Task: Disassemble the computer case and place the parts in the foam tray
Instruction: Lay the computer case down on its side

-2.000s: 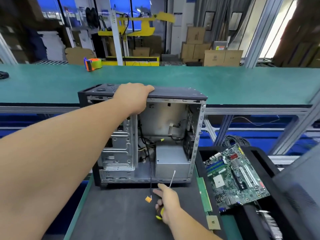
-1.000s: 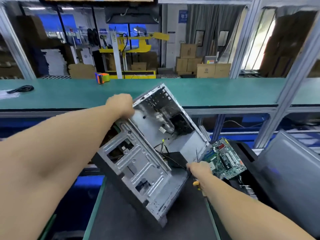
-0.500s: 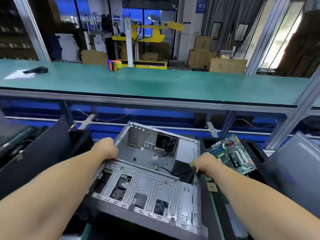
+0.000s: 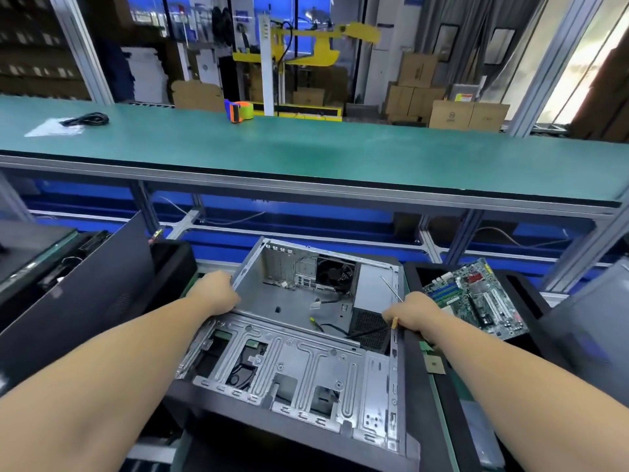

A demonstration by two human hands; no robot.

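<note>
Computer case [image 4: 299,338] is lying on its side, open face up, on the near surface [image 4: 442,403], between our two forearms. Reading from the left: a dark flat side panel [image 4: 78,301] is leaning at the far left, with a black foam block [image 4: 173,264] just behind its upper edge. Next, our left hand [image 4: 214,292] is gripping the left wall of the case, its fingers curling over the metal rim; we cannot tell how far they are reaching inside. At centre, we are looking into the bare chassis: a black fan [image 4: 335,272] is sitting against the back wall, loose cables [image 4: 326,318] are trailing across the floor, and a perforated silver drive cage [image 4: 289,373] is filling the near half. Further right, our right hand [image 4: 413,313] is resting on the right rim of the case, its fingers wrapping round a screwdriver [image 4: 393,294] whose yellow handle is showing below the fist and whose thin shaft is pointing up and away over the case. Just beside that hand, a green motherboard [image 4: 476,298] is lying tilted in the black foam tray [image 4: 531,294]. A small square chip [image 4: 435,364] is lying on the surface beside the case. Beyond, on the long green bench [image 4: 340,155], a tape dispenser [image 4: 238,111] and a coiled black cable [image 4: 86,119] are sitting well apart.
</note>
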